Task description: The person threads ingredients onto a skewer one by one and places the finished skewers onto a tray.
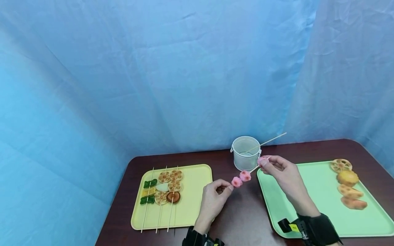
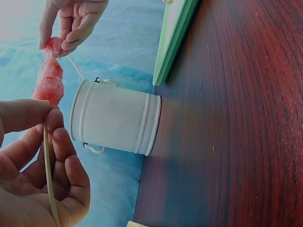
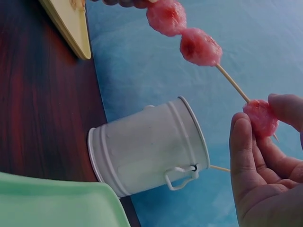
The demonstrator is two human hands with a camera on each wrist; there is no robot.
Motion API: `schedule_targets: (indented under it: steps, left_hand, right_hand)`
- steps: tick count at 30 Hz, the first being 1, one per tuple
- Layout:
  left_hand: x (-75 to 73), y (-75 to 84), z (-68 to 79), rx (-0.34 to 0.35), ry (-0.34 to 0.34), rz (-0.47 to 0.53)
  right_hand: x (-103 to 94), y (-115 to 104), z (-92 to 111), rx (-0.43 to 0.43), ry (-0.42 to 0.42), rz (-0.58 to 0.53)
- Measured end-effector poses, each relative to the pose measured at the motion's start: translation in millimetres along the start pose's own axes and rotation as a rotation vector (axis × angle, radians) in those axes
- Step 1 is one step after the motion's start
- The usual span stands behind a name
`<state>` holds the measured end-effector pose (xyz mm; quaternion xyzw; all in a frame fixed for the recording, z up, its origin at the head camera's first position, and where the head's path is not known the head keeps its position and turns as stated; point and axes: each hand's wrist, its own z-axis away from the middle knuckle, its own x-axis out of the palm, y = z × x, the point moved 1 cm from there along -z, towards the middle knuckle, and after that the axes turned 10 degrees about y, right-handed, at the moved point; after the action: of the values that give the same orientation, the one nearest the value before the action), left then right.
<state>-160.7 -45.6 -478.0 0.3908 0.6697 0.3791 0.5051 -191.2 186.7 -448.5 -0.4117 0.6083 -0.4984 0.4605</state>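
Observation:
My left hand (image 1: 214,200) pinches a thin wooden skewer (image 2: 49,175) just below two pink balls (image 3: 201,46) threaded on it. The skewer's lower end runs back across the left palm in the left wrist view. At the skewer's other end, my right hand (image 1: 284,174) pinches a third pink ball (image 3: 261,117) between thumb and fingers. The skewer's tip pokes out past that ball, and a bare stretch of stick separates it from the other two. Both hands are raised above the table, in front of a small white bucket (image 1: 243,160).
Another bare stick (image 1: 274,138) leans in the bucket. On the left, a yellow tray (image 1: 197,194) bears several filled skewers. To the right, a green tray (image 1: 307,198) holds lotus root slices (image 1: 341,165) and other loose pieces. A blue curtain (image 1: 197,75) hangs behind the dark table (image 1: 240,218).

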Motion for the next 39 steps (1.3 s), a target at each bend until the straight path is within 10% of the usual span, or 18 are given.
schedule_targets:
  steps: [26,39]
  left_hand:
    - [-0.5,0.6,0.4,-0.001,-0.012,0.016]
    - [1.7,-2.1,2.5,0.123,-0.048,-0.137]
  right_hand:
    - [15.5,4,7,0.033,-0.102,0.014]
    - [15.6,3,7,-0.003,-0.085,0.126]
